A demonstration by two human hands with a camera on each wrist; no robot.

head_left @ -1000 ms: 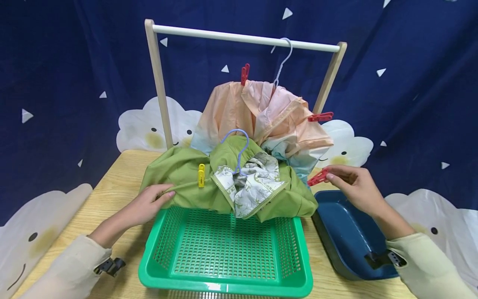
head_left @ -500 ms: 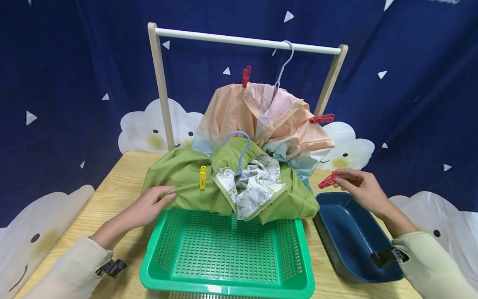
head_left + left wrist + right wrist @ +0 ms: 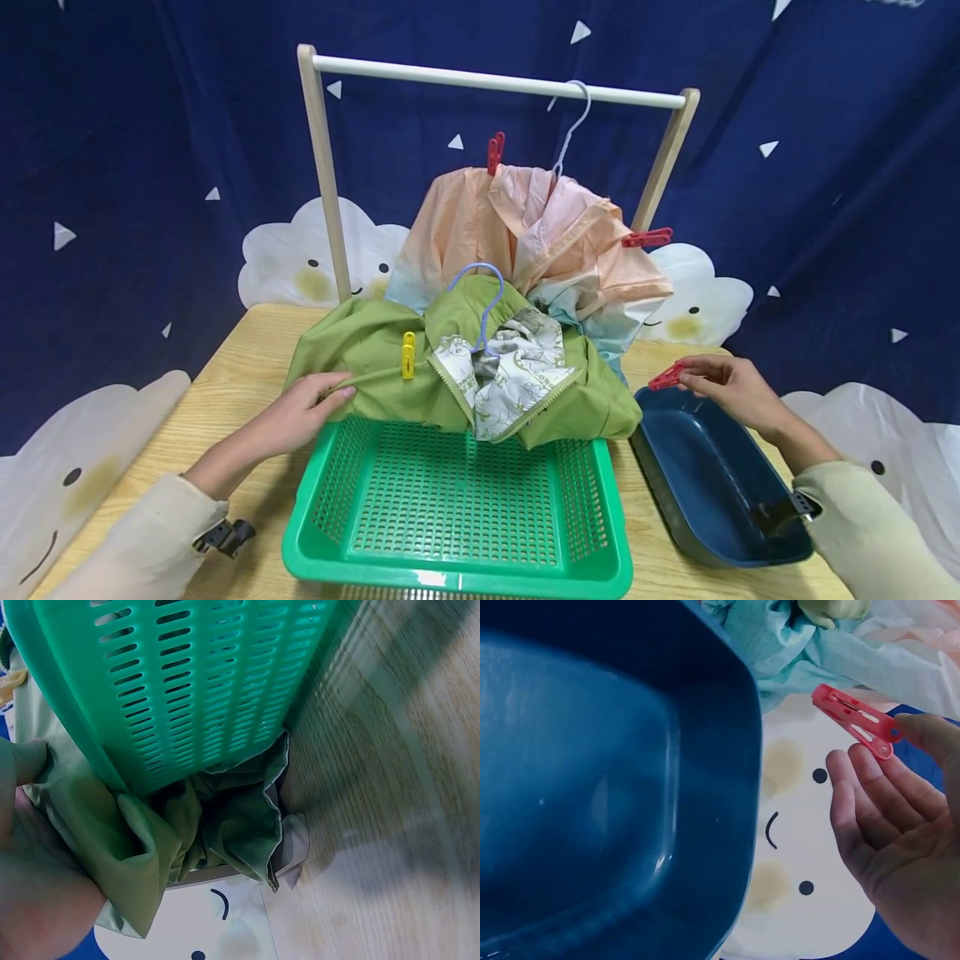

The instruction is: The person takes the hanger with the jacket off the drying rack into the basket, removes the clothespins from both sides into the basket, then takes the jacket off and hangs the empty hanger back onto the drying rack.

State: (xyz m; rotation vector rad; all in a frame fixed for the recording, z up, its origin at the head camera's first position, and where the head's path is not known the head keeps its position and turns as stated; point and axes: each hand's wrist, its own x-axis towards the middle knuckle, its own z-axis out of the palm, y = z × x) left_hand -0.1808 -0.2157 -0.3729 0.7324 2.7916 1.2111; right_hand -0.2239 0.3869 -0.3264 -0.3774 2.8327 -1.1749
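A green jacket (image 3: 360,342) with a white patterned lining lies over the back of the green basket (image 3: 457,577). My left hand (image 3: 298,412) pinches a fold of its sleeve, left of a yellow clothespin (image 3: 408,356) clipped there. A lilac hanger (image 3: 495,292) pokes out of the collar. Between thumb and fingers my right hand (image 3: 738,392) holds a red clothespin (image 3: 665,377) above the far rim of the blue basin (image 3: 705,475). In the right wrist view the same red clothespin (image 3: 855,716) is pinched at its handle end, beside the basin.
Behind the jacket, a peach and blue garment (image 3: 465,217) hangs by a hanger from the white bar (image 3: 450,77) of a wooden rack. Two red clothespins (image 3: 495,153) are clipped to it. A dark blue curtain (image 3: 135,150) with cloud shapes backs the wooden table (image 3: 225,367).
My right hand has moved away from the jacket, right and slightly down, carrying the red clothespin over the basin's edge. My left hand keeps its grip on the sleeve.
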